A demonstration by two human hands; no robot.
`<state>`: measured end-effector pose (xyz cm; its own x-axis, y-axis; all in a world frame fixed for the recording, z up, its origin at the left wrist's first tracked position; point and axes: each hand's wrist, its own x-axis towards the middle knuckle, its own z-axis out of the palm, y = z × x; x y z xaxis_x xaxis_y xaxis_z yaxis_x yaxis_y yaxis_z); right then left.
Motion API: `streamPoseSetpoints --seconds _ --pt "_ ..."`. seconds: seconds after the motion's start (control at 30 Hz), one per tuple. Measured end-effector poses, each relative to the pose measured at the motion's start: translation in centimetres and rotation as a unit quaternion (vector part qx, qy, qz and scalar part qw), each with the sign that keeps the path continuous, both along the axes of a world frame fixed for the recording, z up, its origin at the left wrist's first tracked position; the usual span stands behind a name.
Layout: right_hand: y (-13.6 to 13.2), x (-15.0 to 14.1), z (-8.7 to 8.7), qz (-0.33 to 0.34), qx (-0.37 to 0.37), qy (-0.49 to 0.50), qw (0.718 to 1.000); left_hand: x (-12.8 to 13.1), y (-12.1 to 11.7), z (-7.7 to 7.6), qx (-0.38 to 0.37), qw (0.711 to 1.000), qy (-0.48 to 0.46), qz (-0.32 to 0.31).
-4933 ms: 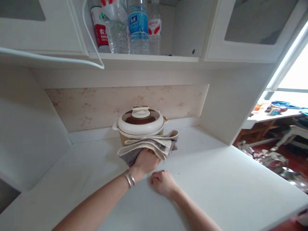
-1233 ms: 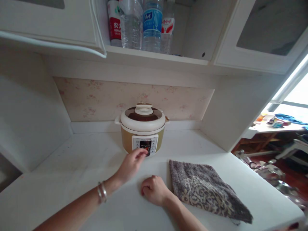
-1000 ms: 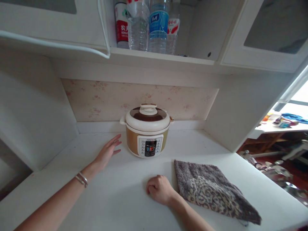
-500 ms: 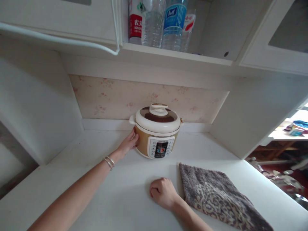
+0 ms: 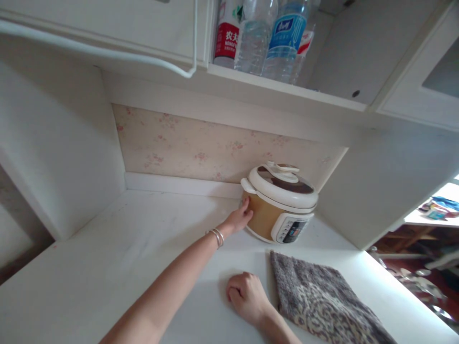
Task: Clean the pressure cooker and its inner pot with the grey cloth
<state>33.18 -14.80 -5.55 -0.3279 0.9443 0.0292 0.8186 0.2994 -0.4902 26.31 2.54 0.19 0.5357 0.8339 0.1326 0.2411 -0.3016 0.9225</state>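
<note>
A white-and-gold electric pressure cooker [image 5: 263, 215] stands on the white counter near the back right, its brown-topped lid on and its control panel turned toward the right. My left hand [image 5: 239, 219], with bracelets at the wrist, presses against the cooker's left side below the side handle. Its fingers lie straight along the wall and do not wrap round it. Closer to me, my right hand [image 5: 247, 294] rests on the counter as a loose fist, with nothing visible in it. Just right of that fist lies a folded grey-brown patterned towel [image 5: 322, 291].
An open shelf [image 5: 287, 91] overhead holds several plastic bottles [image 5: 283, 43]. A white cable [image 5: 107, 55] hangs under the left cabinet. Side panels [image 5: 380, 181] bound the counter left and right. Wallpaper [image 5: 201, 148] covers the back.
The cooker has slid right toward the side panel and turned, its panel now facing right. My left hand moved right along with it. My right fist stays nearly in place.
</note>
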Motion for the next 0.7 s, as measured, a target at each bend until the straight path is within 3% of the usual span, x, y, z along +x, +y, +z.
streamPoseSetpoints --seconds 0.13,0.27,0.4,0.5,0.6,0.7 --pt "-0.4 -0.1 0.3 -0.010 0.003 -0.003 1.000 2.5 1.2 0.6 0.019 0.999 0.019 -0.036" --pt "-0.9 0.0 0.4 -0.024 -0.004 0.013 1.000 1.2 0.3 0.6 0.004 0.997 0.042 -0.064" --pt "-0.6 0.3 0.2 -0.043 -0.027 0.053 0.997 -4.6 -4.0 -0.8 -0.025 0.994 0.056 -0.086" --pt "0.2 -0.3 0.4 -0.100 -0.067 0.154 0.981 -10.2 -8.0 -2.0 -0.048 0.997 0.054 -0.028" --pt "1.2 -3.0 1.0 -0.156 -0.099 0.313 0.932 -14.8 -11.3 -2.7 -0.084 0.994 0.048 0.048" --pt "2.3 -7.4 1.2 -0.146 -0.137 0.450 0.870 -17.8 -13.4 -2.7 -0.127 0.988 0.027 0.085"
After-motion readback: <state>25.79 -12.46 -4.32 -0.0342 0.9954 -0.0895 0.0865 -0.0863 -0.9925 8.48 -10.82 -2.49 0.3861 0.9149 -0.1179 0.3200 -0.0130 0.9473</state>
